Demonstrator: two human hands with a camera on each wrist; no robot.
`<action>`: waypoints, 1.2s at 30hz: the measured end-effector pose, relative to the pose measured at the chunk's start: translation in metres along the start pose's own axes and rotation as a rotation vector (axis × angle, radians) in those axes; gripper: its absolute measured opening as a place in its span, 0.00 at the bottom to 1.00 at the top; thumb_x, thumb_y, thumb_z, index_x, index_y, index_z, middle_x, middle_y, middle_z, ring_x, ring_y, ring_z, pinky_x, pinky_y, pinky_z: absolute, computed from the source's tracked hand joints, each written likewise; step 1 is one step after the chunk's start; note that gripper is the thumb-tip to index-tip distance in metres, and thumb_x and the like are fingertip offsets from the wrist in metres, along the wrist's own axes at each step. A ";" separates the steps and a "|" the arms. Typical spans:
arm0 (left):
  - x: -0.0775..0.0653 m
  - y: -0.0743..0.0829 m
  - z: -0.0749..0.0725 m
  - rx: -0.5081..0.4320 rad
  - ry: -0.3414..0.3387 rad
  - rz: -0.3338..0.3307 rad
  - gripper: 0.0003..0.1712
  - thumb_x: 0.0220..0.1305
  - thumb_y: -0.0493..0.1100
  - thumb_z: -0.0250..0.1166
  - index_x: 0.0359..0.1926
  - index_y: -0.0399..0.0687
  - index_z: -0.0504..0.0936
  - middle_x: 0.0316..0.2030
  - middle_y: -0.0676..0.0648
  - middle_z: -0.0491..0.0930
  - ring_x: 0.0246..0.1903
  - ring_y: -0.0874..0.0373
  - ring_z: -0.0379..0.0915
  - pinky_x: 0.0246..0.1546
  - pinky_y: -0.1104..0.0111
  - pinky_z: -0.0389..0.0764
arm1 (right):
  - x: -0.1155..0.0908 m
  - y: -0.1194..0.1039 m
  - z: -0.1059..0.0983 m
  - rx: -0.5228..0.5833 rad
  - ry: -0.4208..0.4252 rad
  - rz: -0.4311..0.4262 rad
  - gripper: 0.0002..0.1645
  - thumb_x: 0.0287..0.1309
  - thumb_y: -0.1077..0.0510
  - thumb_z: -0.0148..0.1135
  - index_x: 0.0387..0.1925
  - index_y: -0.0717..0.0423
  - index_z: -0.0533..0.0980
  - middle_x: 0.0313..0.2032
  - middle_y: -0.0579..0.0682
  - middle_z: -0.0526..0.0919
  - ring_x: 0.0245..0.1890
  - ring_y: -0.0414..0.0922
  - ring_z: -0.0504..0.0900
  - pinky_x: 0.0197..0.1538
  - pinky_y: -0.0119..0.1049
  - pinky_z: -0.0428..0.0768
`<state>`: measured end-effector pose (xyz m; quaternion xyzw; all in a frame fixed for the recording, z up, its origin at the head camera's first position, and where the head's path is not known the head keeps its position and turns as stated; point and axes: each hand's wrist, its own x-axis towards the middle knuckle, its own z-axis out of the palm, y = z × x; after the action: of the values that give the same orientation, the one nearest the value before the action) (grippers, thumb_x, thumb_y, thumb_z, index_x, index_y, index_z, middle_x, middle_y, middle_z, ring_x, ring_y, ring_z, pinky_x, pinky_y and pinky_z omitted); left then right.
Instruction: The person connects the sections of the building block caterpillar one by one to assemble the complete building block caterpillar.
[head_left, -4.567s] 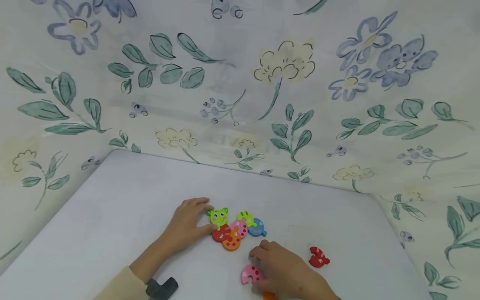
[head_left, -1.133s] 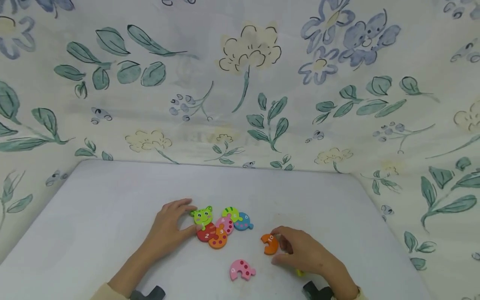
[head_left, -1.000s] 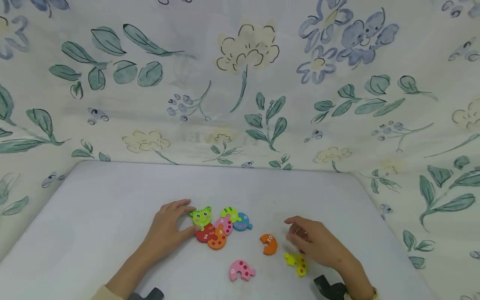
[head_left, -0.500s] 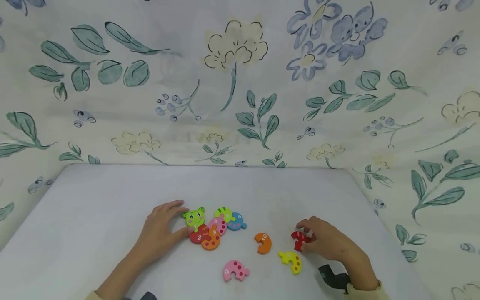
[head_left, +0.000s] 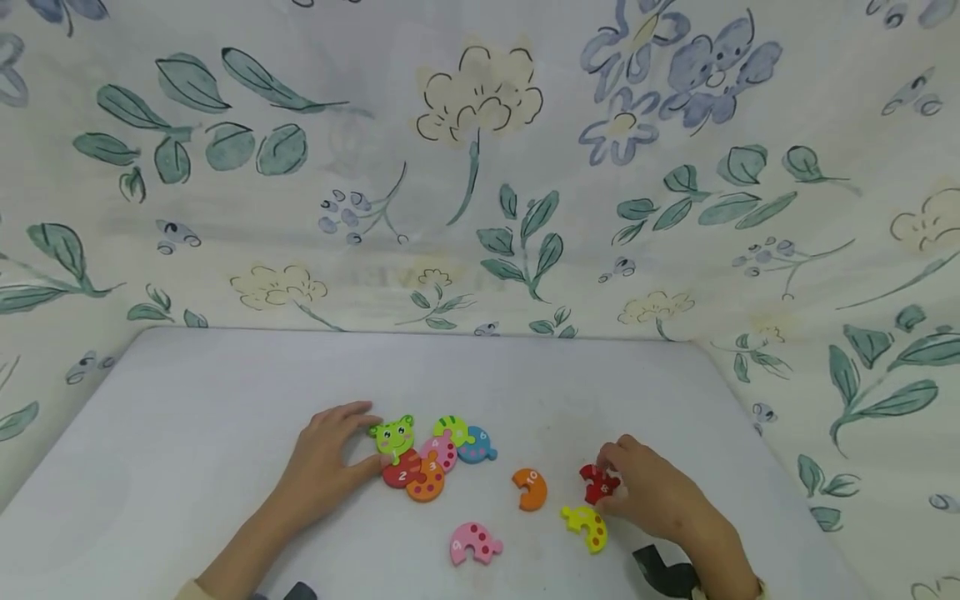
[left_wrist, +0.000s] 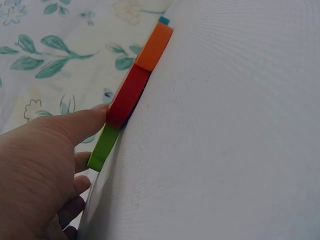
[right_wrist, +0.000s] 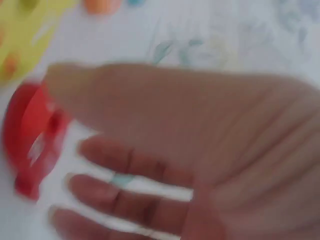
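A joined row of puzzle pieces lies left of centre: green smiling head (head_left: pixel 394 434), red 2 (head_left: pixel 402 469), orange 3 (head_left: pixel 426 482), pink 4 (head_left: pixel 440 451), green striped piece (head_left: pixel 452 431) and blue 6 (head_left: pixel 476 445). My left hand (head_left: pixel 324 462) holds the head end from the left. In the left wrist view, its thumb (left_wrist: pixel 92 120) touches the red piece's edge and another finger reaches the green one. At the right, my right hand (head_left: pixel 651 492) pinches a loose red puzzle piece (head_left: pixel 597 484) at its right side. The right wrist view is blurred, with the thumb near that red piece (right_wrist: pixel 35 135).
Loose on the white table (head_left: pixel 300 367) lie an orange 10 piece (head_left: pixel 532 490), a pink 9 piece (head_left: pixel 475 544) and a yellow spotted piece (head_left: pixel 588 528), close below the red one. Flower-patterned cloth (head_left: pixel 480 167) rises behind the table.
My right hand has let go of the orange piece, moved right and taken hold of the red one, which has turned slightly. The left hand stays at the head.
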<state>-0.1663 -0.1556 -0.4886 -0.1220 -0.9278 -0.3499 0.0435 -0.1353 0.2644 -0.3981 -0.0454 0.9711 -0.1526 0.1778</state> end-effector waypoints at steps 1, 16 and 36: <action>0.000 0.000 0.000 0.001 0.000 -0.004 0.31 0.60 0.52 0.78 0.62 0.48 0.82 0.70 0.42 0.71 0.71 0.37 0.59 0.68 0.33 0.59 | -0.002 -0.004 0.000 -0.007 -0.010 0.002 0.23 0.48 0.54 0.84 0.43 0.48 0.80 0.37 0.44 0.78 0.37 0.44 0.77 0.45 0.46 0.87; -0.001 -0.002 0.001 0.021 0.004 -0.024 0.32 0.59 0.53 0.79 0.62 0.49 0.82 0.70 0.42 0.72 0.72 0.37 0.59 0.69 0.33 0.59 | -0.011 -0.040 0.026 -0.130 -0.113 0.043 0.17 0.50 0.53 0.83 0.37 0.46 0.80 0.29 0.41 0.79 0.28 0.45 0.74 0.34 0.43 0.80; -0.001 0.001 -0.001 0.019 0.012 -0.014 0.32 0.60 0.56 0.78 0.62 0.50 0.82 0.71 0.43 0.71 0.72 0.39 0.59 0.69 0.34 0.60 | -0.013 -0.041 0.025 -0.088 -0.098 0.054 0.14 0.54 0.52 0.78 0.32 0.47 0.77 0.24 0.44 0.75 0.25 0.44 0.73 0.30 0.38 0.75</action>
<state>-0.1652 -0.1558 -0.4879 -0.1130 -0.9317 -0.3419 0.0477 -0.1126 0.2198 -0.4033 -0.0343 0.9679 -0.1023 0.2272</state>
